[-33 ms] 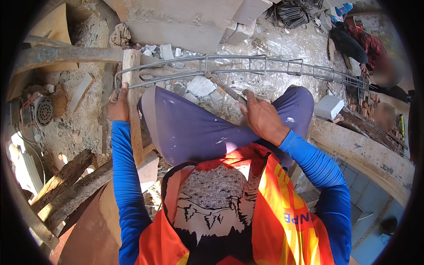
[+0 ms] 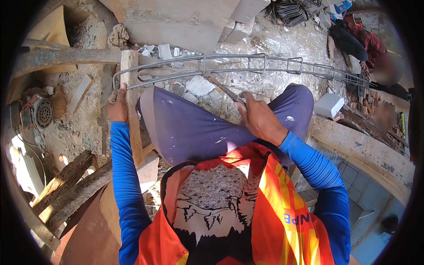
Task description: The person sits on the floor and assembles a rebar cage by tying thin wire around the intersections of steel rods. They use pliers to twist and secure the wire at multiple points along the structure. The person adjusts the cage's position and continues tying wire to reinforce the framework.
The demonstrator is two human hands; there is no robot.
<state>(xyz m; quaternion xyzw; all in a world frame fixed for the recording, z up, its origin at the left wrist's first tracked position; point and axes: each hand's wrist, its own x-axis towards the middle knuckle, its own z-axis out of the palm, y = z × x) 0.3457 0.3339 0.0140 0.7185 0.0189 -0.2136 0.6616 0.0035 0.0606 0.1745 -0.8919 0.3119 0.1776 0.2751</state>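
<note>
A long, narrow rebar cage with several rectangular stirrups stretches across in front of my knees. Its near-left end crosses a wooden board. There my left hand is closed at the end of the lower bar, its fingers against the board's edge; part of the grip is hidden. My right hand, above my right thigh, grips a long metal tool that looks like pincers. The tool's rusty tip is at the lower bar, close to one stirrup.
Broken concrete lies beneath the cage. A motor-like machine stands at left. A coil of dark wire lies at the back. Another person is at far right, near the cage's other end. A white block sits beside my right knee.
The cage and both hands keep nearly the same place. The tool and my right hand have shifted very slightly left.
</note>
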